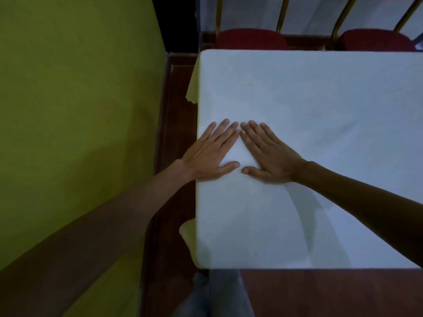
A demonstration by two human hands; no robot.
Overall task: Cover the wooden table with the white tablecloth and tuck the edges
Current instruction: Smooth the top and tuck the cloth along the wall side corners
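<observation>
1. The white tablecloth [320, 110] lies spread over the worktop and covers all of its top that shows, from the near edge to the far edge and off the right side of the view.
2. The left hand [211, 152] rests palm down on the cloth close to the worktop's left edge, fingers straight and slightly fanned, thumb out toward the right; it grips nothing.
3. The right hand [267, 154] lies flat just beside it, fingers likewise spread and thumb pointing left, also pinching nothing.
4. The two forefingers nearly touch at their tips and the two thumbs nearly meet nearer the person, so a small triangle of cloth shows between the hands.
5. Along the left edge the cloth hangs down, with a scalloped corner [192, 92] showing at the far part and another hanging fold [188, 234] at the near part.
6. A shallow crease [297, 213] runs through the cloth near the right forearm.
7. Two red-seated chairs [251, 38] with gold frames stand just beyond the far edge.
8. A green wall [75, 110] fills the left side, and dark reddish floor [174, 133] lies between it and the worktop.
</observation>
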